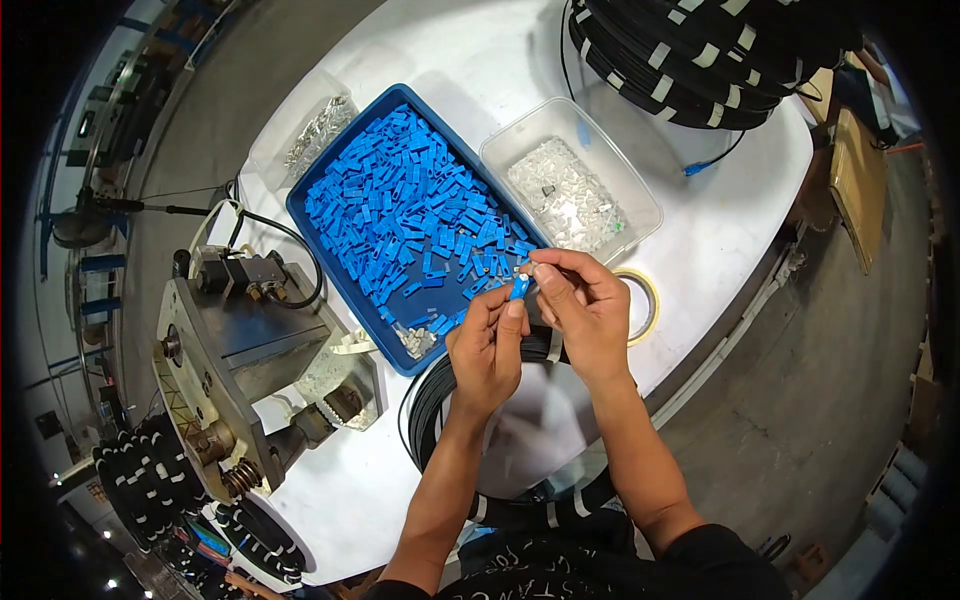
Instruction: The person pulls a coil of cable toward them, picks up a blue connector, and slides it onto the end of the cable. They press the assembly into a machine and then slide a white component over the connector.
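Note:
Between the thumb and fingers of my left hand (486,345) is a small blue plastic connector housing (519,288), with a pale bit at its upper end. Close against it, my right hand (590,318) is pinched at the housing's top; what its fingertips hold is too small to make out. Both hands are over the near right corner of a blue tray (335,285) piled with loose blue housings (395,200). A coil of black cable (432,405) with white ties lies under my forearms.
A clear bin of small translucent parts (565,195) stands right of the tray. A tape roll (645,305) lies near my right hand. At left is a metal press (250,350). Stacked cable coils (690,55) fill the back right, and a box of metal parts (318,130) sits behind the tray.

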